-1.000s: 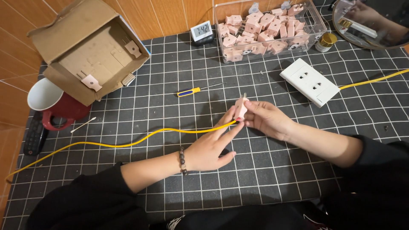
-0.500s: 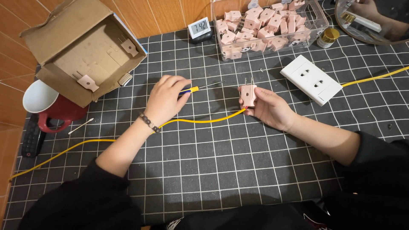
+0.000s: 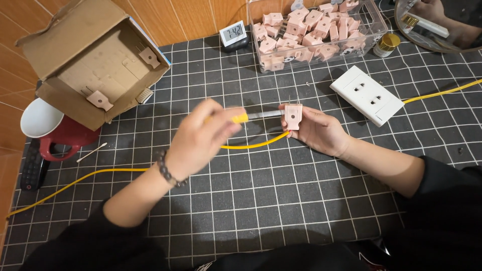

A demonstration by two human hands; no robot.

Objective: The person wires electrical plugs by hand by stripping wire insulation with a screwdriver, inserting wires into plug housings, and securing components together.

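Fingers of the left hand close around a yellow-handled screwdriver, its tip at the pink plug gripped in the right hand. Beneath runs a yellow cable; farther off lies a white socket plate.

Bright even light, soft shadows, motion-blurred left hand

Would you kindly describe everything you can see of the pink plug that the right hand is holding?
The pink plug is a small, blocky piece of pale pink plastic, like the many in the clear box behind. The right hand holds it upright above the gridded mat, fingers behind and beside it. The yellow cable runs up to its underside. The metal tip of the screwdriver, held by the blurred left hand, meets its left face.
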